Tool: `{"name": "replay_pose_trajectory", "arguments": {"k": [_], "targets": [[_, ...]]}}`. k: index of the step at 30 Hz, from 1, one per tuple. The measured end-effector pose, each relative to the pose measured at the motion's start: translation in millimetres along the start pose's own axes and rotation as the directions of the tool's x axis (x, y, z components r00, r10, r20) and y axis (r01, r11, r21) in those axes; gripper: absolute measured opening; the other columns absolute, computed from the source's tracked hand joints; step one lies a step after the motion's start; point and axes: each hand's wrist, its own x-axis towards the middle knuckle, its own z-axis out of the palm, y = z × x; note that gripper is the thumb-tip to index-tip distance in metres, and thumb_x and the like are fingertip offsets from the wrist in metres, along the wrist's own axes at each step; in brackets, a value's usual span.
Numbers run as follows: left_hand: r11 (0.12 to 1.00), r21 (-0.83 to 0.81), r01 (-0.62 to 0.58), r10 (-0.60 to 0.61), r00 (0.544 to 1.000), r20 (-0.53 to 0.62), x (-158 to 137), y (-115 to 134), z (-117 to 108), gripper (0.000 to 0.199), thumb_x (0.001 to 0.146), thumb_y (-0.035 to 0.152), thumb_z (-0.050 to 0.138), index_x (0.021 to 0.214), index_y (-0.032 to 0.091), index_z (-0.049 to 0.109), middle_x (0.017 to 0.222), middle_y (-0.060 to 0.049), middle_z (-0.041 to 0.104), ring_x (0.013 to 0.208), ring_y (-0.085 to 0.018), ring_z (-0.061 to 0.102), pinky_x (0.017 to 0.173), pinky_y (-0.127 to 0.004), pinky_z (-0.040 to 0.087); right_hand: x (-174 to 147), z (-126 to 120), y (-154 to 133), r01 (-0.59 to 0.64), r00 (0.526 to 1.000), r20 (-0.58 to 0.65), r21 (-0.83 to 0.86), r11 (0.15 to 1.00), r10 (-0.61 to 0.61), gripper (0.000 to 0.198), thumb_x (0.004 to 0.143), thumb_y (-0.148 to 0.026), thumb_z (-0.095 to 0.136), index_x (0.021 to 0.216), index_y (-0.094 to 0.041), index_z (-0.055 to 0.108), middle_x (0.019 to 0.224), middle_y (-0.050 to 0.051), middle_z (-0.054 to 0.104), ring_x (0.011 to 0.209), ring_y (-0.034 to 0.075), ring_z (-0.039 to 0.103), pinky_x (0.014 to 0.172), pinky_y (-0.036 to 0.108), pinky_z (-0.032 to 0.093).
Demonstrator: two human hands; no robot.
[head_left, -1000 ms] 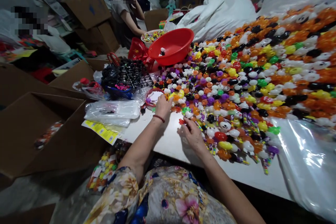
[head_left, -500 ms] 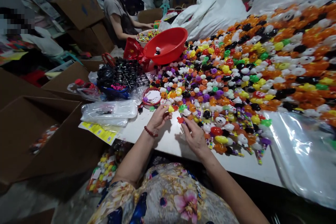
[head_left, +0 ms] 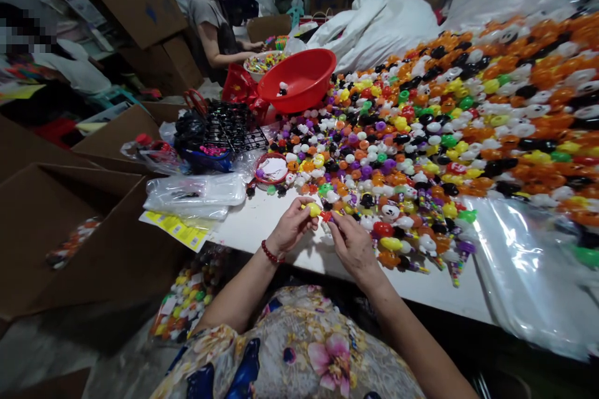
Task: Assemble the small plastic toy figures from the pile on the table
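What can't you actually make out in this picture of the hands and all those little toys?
- Head view: how the yellow piece in the left hand meets the red piece at the right hand; too small, fingers cover it.
- Contents of the red basin: rim hides most.
- Toy pile: blurred towards the right edge.

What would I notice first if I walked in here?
A huge heap of small colourful toys covers the white table, mostly orange, black and white. A red bowl sits at the heap's far left edge. Up close, the left hand pinches a yellow piece and the right hand a red piece.
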Motion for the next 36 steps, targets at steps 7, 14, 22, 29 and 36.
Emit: {"name": "replay_pose_trajectory", "arguments": {"k": [7, 14, 22, 29, 36], "targets": [[0.997, 0.072, -0.021, 0.020, 1.000, 0.015, -6, -7, 1, 0.053, 0.070, 0.049, 0.080, 0.102, 0.017, 0.053, 0.071, 0.003, 0.063, 0.061, -0.008, 0.058, 0.061, -0.020, 0.048, -1, -6, 0, -0.018, 0.996, 0.086, 0.070, 0.997, 0.012, 0.027, 0.099, -0.030, 0.048, 0.112, -0.019, 0.069, 0.090, 0.009, 0.071, 0.081, 0.020, 0.067, 0.073, 0.032, 0.056], [0.954, 0.265, -0.142, 0.169, 0.982, -0.080, -14, -29, 8, 0.056, 0.073, 0.060, 0.072, 0.103, 0.018, 0.052, 0.070, 0.004, 0.061, 0.062, -0.008, 0.056, 0.062, -0.021, 0.045, -12, 8, -3, -0.130, 0.991, 0.058, 0.107, 0.986, 0.124, 0.029, 0.097, -0.032, 0.045, 0.101, -0.019, 0.070, 0.082, 0.009, 0.070, 0.076, 0.020, 0.065, 0.072, 0.033, 0.055], [0.941, 0.335, -0.054, 0.089, 0.992, -0.091, -5, -30, 1, 0.051, 0.078, 0.066, 0.062, 0.093, 0.020, 0.049, 0.060, 0.007, 0.052, 0.051, -0.008, 0.048, 0.052, -0.021, 0.038, -6, 6, 7, -0.549, 0.834, 0.327, 0.410, 0.728, 0.445, 0.038, 0.084, -0.055, 0.057, 0.095, -0.020, 0.065, 0.074, 0.003, 0.070, 0.067, 0.019, 0.065, 0.064, 0.031, 0.052], [0.858, 0.510, -0.064, 0.165, 0.974, -0.156, -10, -43, 9, 0.044, 0.084, 0.065, 0.052, 0.083, 0.021, 0.045, 0.055, 0.009, 0.045, 0.049, -0.008, 0.042, 0.051, -0.020, 0.035, -11, 9, -5, -0.462, 0.883, 0.238, 0.286, 0.840, 0.405, 0.026, 0.086, -0.046, 0.053, 0.075, -0.022, 0.056, 0.066, 0.001, 0.065, 0.059, 0.016, 0.059, 0.059, 0.028, 0.047], [0.816, 0.578, -0.016, 0.190, 0.951, -0.243, 12, -31, -2, 0.025, 0.095, 0.043, 0.042, 0.099, 0.020, 0.049, 0.075, 0.001, 0.058, 0.053, -0.009, 0.048, 0.051, -0.022, 0.038, 12, -29, 30, -0.427, 0.904, 0.016, 0.107, 0.898, 0.427, 0.032, 0.087, -0.051, 0.052, 0.090, -0.020, 0.061, 0.081, 0.007, 0.068, 0.075, 0.022, 0.062, 0.069, 0.035, 0.050]]}}
